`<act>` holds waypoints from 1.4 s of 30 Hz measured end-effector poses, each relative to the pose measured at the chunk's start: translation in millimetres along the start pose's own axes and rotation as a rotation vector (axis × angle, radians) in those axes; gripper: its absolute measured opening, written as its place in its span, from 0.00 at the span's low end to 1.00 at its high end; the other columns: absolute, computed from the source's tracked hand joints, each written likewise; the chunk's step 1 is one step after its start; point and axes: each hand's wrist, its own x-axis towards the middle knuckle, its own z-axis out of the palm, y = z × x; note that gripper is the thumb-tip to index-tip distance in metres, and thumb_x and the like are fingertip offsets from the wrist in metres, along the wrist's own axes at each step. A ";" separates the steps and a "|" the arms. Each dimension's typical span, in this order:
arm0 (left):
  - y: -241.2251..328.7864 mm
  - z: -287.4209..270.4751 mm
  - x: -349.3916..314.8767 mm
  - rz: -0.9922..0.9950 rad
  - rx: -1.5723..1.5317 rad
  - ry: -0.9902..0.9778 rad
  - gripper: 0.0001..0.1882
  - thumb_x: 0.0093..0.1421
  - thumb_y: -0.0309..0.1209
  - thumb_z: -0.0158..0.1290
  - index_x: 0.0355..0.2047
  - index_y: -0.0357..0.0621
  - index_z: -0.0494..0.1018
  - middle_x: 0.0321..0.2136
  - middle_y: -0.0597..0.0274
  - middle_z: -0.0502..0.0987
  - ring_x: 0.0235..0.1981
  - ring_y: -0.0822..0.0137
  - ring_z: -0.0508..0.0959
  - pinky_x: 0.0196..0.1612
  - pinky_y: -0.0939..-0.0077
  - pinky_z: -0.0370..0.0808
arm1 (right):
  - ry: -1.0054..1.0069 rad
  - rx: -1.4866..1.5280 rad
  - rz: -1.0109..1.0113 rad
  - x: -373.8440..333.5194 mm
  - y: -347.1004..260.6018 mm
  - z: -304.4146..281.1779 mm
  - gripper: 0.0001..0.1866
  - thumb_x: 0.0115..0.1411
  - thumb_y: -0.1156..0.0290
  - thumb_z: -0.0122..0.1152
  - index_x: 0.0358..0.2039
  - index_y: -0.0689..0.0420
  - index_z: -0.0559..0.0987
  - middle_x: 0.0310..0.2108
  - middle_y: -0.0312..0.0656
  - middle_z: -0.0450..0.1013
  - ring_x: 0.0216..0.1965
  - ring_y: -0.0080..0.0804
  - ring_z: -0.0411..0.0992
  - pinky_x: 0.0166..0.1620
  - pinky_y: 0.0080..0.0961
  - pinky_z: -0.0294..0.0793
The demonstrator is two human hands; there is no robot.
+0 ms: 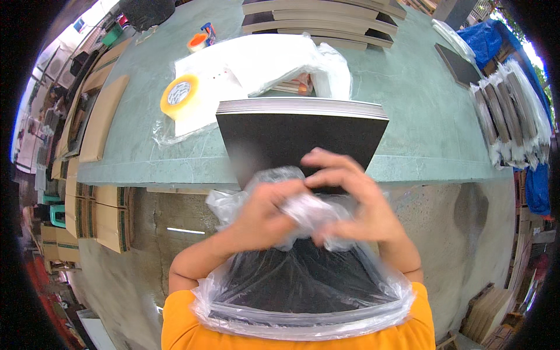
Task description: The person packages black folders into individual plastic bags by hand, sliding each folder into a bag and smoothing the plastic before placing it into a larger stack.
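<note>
A black flat panel in a clear plastic bag (303,315) lies against my chest, and the bag's mouth is bunched up in front of me. My left hand (262,213) is closed on the gathered plastic. Curled around the other side of the same bunch, my right hand (367,201) grips it between thumb and fingers; both hands are smeared by motion. Beyond them, a stack of black panels with pale edges (303,131) leans at the table's near edge, its lower part hidden by my hands and the plastic.
On the green table (408,134) lie white plastic sheets (262,55), a roll of clear tape (179,97) and a tape dispenser (201,39). More panel stacks (321,23) stand at the back. Wrapped panels (510,114) sit at right, cardboard boxes (96,216) at left.
</note>
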 end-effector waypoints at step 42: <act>-14.5 -94.1 -16.0 0.231 1.182 0.546 0.28 0.36 0.12 0.47 0.41 0.49 0.72 0.38 0.56 0.67 0.35 0.66 0.70 0.32 0.79 0.69 | 0.441 -0.611 0.193 -43.9 22.2 -49.3 0.22 0.39 0.89 0.50 0.37 0.58 0.75 0.33 0.44 0.68 0.35 0.34 0.67 0.38 0.23 0.65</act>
